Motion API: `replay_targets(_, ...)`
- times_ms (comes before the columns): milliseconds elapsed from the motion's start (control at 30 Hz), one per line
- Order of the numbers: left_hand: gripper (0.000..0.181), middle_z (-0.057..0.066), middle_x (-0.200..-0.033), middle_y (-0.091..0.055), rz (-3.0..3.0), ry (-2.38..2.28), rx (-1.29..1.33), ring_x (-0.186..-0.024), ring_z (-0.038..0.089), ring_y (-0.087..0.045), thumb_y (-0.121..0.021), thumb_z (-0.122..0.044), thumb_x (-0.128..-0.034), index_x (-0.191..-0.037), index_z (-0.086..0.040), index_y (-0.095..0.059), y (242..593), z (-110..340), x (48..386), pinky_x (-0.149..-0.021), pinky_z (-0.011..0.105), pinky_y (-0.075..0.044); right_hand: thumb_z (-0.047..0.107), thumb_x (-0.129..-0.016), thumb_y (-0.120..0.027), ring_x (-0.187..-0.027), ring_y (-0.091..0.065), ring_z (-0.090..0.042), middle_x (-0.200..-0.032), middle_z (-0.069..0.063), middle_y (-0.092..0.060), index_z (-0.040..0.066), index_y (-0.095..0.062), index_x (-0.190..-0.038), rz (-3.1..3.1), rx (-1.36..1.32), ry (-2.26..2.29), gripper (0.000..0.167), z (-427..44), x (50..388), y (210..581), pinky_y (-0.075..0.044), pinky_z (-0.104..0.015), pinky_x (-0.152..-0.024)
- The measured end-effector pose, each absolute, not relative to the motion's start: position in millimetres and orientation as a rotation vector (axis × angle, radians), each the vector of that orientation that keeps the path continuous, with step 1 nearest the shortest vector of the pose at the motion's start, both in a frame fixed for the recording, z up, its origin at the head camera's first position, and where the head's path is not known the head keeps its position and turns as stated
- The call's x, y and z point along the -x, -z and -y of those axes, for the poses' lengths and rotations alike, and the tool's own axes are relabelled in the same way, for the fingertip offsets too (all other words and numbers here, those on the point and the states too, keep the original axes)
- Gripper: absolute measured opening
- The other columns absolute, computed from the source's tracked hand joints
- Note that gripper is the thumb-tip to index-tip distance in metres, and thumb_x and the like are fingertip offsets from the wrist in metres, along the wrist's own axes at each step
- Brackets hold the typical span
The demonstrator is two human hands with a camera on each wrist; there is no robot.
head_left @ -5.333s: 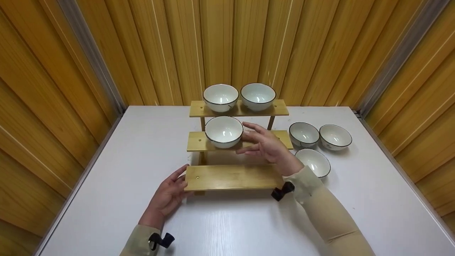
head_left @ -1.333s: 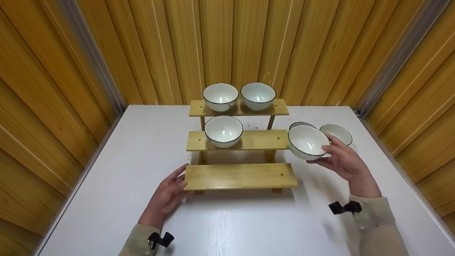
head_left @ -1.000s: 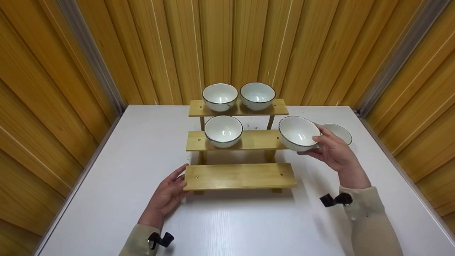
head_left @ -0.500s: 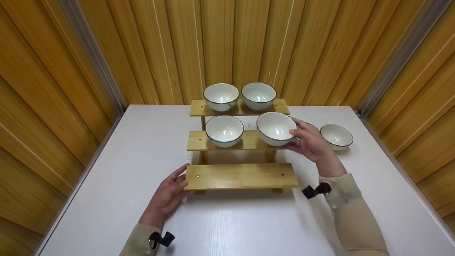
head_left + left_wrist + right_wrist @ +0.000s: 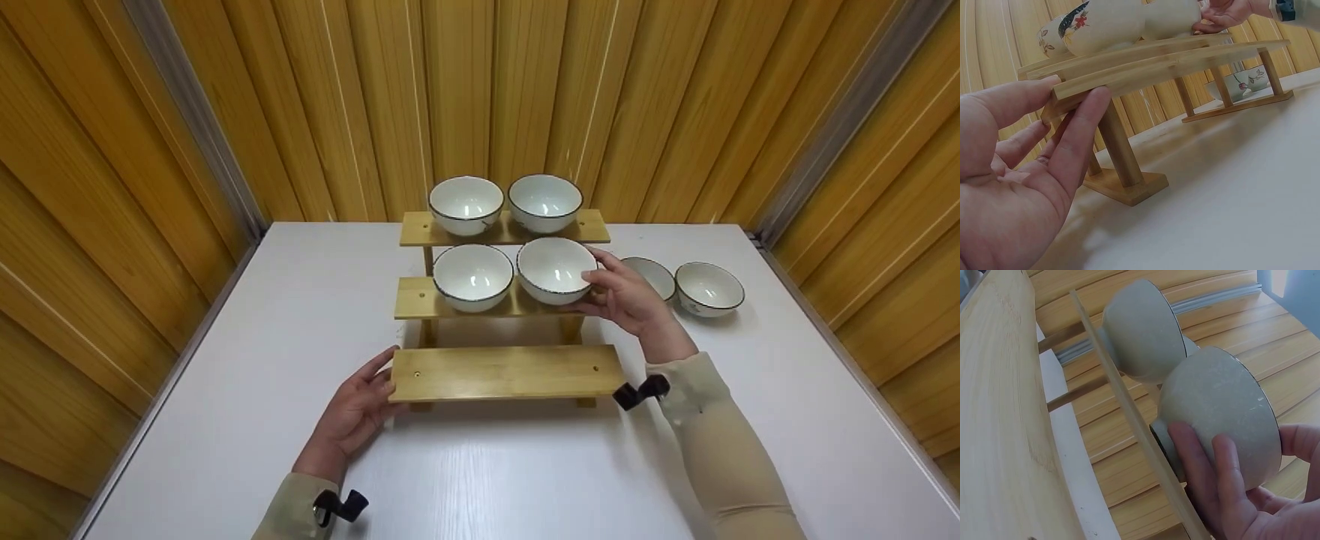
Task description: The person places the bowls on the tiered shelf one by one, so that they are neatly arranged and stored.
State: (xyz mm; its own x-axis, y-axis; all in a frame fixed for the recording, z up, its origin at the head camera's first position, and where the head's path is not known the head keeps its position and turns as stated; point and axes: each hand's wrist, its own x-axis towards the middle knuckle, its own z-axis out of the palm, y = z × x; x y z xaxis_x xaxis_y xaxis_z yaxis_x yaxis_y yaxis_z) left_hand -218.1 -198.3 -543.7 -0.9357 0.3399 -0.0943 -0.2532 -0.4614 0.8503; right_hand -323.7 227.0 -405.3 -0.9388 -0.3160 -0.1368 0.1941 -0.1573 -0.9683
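Note:
My right hand (image 5: 628, 301) grips a white dark-rimmed bowl (image 5: 555, 268) by its right side, thumb at the rim and fingers underneath. The bowl is at the right part of the middle shelf, beside another bowl (image 5: 472, 276). In the right wrist view the held bowl (image 5: 1219, 405) has its foot close against the shelf edge; whether it bears fully on the board, I cannot tell. At the lower left, my left hand (image 5: 355, 414) pinches the end of the bottom board of the three-step wooden rack (image 5: 510, 373). The left wrist view shows fingers above and below that board (image 5: 1123, 76).
Two bowls (image 5: 466, 204) (image 5: 545, 202) stand side by side on the top shelf. On the white table (image 5: 480, 480), right of the rack, are two further bowls (image 5: 652, 276) (image 5: 709, 289), one partly behind the right hand. Wood-patterned walls (image 5: 517, 97) enclose the table.
My right hand let go of the middle shelf's left bowl, took one from the table at right and carried it left onto or just over that shelf. The left hand stays at the rack.

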Motion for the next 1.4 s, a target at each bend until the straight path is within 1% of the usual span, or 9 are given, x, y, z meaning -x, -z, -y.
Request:
replay_targets(167, 0.069, 0.006, -0.141, -0.055, -1.401, -2.413, -0.127, -0.118, 0.019, -0.066, -0.050, 0.002, -0.1039, -0.164, -0.010, -0.020, 543, 198, 217, -0.095, 0.034, -0.058, 0.015, -0.104, -0.053, -0.093, -0.071, -0.016, -0.136, -0.009, -0.045, 0.017, -0.020, -0.165, -1.838, 0.109, 2.093, 0.069, -227, 324, 406, -0.061, -0.030, -0.084)
replay_targets(333, 0.069, 0.007, -0.142, -0.055, -1.376, -2.429, -0.122, -0.120, 0.021, -0.066, -0.050, 0.003, -0.1033, -0.164, -0.009, -0.020, 543, 198, 218, -0.097, 0.036, -0.057, 0.019, -0.106, -0.052, -0.093, -0.074, -0.017, -0.137, -0.009, -0.045, 0.021, -0.018, -0.165, -1.846, 0.101, 2.044, 0.068, -228, 324, 406, -0.060, -0.029, -0.084)
replay_targets(467, 0.069, 0.008, -0.143, -0.054, -1.369, -2.431, -0.131, -0.122, 0.021, -0.065, -0.049, 0.004, -0.1034, -0.164, -0.009, -0.019, 544, 198, 219, -0.100, 0.037, -0.056, 0.024, -0.107, -0.052, -0.094, -0.075, -0.017, -0.134, -0.005, -0.050, 0.023, -0.019, -0.165, -1.835, 0.109, 2.034, 0.067, -230, 323, 406, -0.061, -0.031, -0.085)
replay_targets(633, 0.069, 0.008, -0.143, -0.054, -1.375, -2.435, -0.125, -0.124, 0.021, -0.064, -0.049, 0.004, -0.1032, -0.164, -0.009, -0.019, 543, 197, 218, -0.102, 0.037, -0.055, 0.030, -0.108, -0.051, -0.090, -0.076, -0.016, -0.124, 0.001, -0.059, 0.023, -0.020, -0.164, -1.822, 0.131, 2.039, 0.064, -238, 317, 405, -0.061, -0.027, -0.079)
replay_targets(767, 0.071, 0.007, -0.143, -0.054, -1.387, -2.447, -0.079, -0.125, 0.021, -0.064, -0.052, 0.006, -0.1014, -0.164, -0.008, -0.021, 542, 196, 217, -0.102, 0.036, -0.055, 0.028, -0.109, -0.049, -0.089, -0.075, -0.015, -0.123, 0.002, -0.063, 0.021, -0.021, -0.164, -1.807, 0.183, 2.053, 0.062, -248, 312, 406, -0.061, -0.026, -0.076)
replay_targets(933, 0.072, 0.007, -0.144, -0.054, -1.380, -2.456, -0.040, -0.125, 0.021, -0.064, -0.054, 0.007, -0.0998, -0.163, -0.009, -0.023, 541, 196, 217, -0.102, 0.037, -0.056, 0.027, -0.110, -0.048, -0.099, -0.077, -0.020, -0.127, -0.001, -0.064, 0.026, -0.032, -0.157, -1.777, 0.234, 2.078, 0.050, -264, 304, 405, -0.061, -0.025, -0.078)
replay_targets(1033, 0.072, 0.006, -0.144, -0.054, -1.368, -2.458, -0.041, -0.125, 0.021, -0.064, -0.053, 0.007, -0.0999, -0.163, -0.008, -0.023, 541, 195, 217, -0.103, 0.037, -0.055, 0.026, -0.110, -0.049, -0.100, -0.077, -0.021, -0.129, -0.004, -0.063, 0.030, -0.039, -0.151, -1.788, 0.240, 2.086, 0.042, -275, 299, 404, -0.061, -0.026, -0.080)
replay_targets(1167, 0.071, 0.005, -0.145, -0.055, -1.361, -2.459, -0.043, -0.125, 0.022, -0.064, -0.052, 0.008, -0.1004, -0.163, -0.009, -0.023, 541, 196, 217, -0.103, 0.039, -0.055, 0.026, -0.110, -0.049, -0.100, -0.077, -0.020, -0.131, -0.004, -0.066, 0.030, -0.042, -0.149, -1.831, 0.248, 2.079, 0.040, -290, 292, 403, -0.061, -0.027, -0.082)
replay_targets(1400, 0.071, 0.006, -0.144, -0.055, -1.366, -2.451, -0.056, -0.124, 0.021, -0.065, -0.051, 0.007, -0.1011, -0.163, -0.009, -0.022, 542, 196, 218, -0.102, 0.038, -0.056, 0.026, -0.110, -0.047, -0.103, -0.077, -0.018, -0.128, 0.003, -0.069, 0.033, -0.044, -0.145, -1.862, 0.263, 2.085, 0.036, -311, 282, 403, -0.060, -0.028, -0.085)
